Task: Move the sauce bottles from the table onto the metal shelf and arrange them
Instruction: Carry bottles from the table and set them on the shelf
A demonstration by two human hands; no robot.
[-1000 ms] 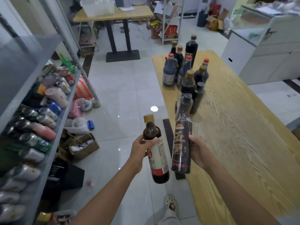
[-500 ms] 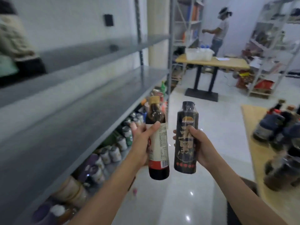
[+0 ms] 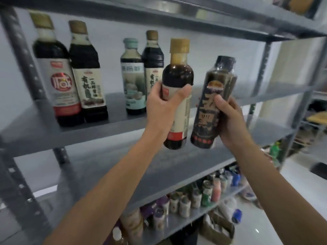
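Observation:
My left hand [image 3: 163,105] grips a dark sauce bottle with a tan cap [image 3: 177,73] and a cream and red label. A black-wrapped sauce bottle [image 3: 215,89] is held in my right hand [image 3: 230,121]. Both bottles are upright in the air, just in front of the grey metal shelf [image 3: 113,128]. Several sauce bottles stand on that shelf: a red-label bottle [image 3: 60,82], a cream-label bottle [image 3: 88,82], a pale green bottle [image 3: 132,80] and another dark bottle [image 3: 153,55] partly behind my left hand.
A shelf board [image 3: 177,15] runs overhead. The board below [image 3: 123,174] is bare where visible. Lower down, many cans and small bottles [image 3: 194,195] crowd a shelf. A cardboard box [image 3: 217,228] sits on the white floor at the lower right.
I have turned from the table to face the shelf. Both hands have lifted their bottles up to the level of the shelf with the bottles on it.

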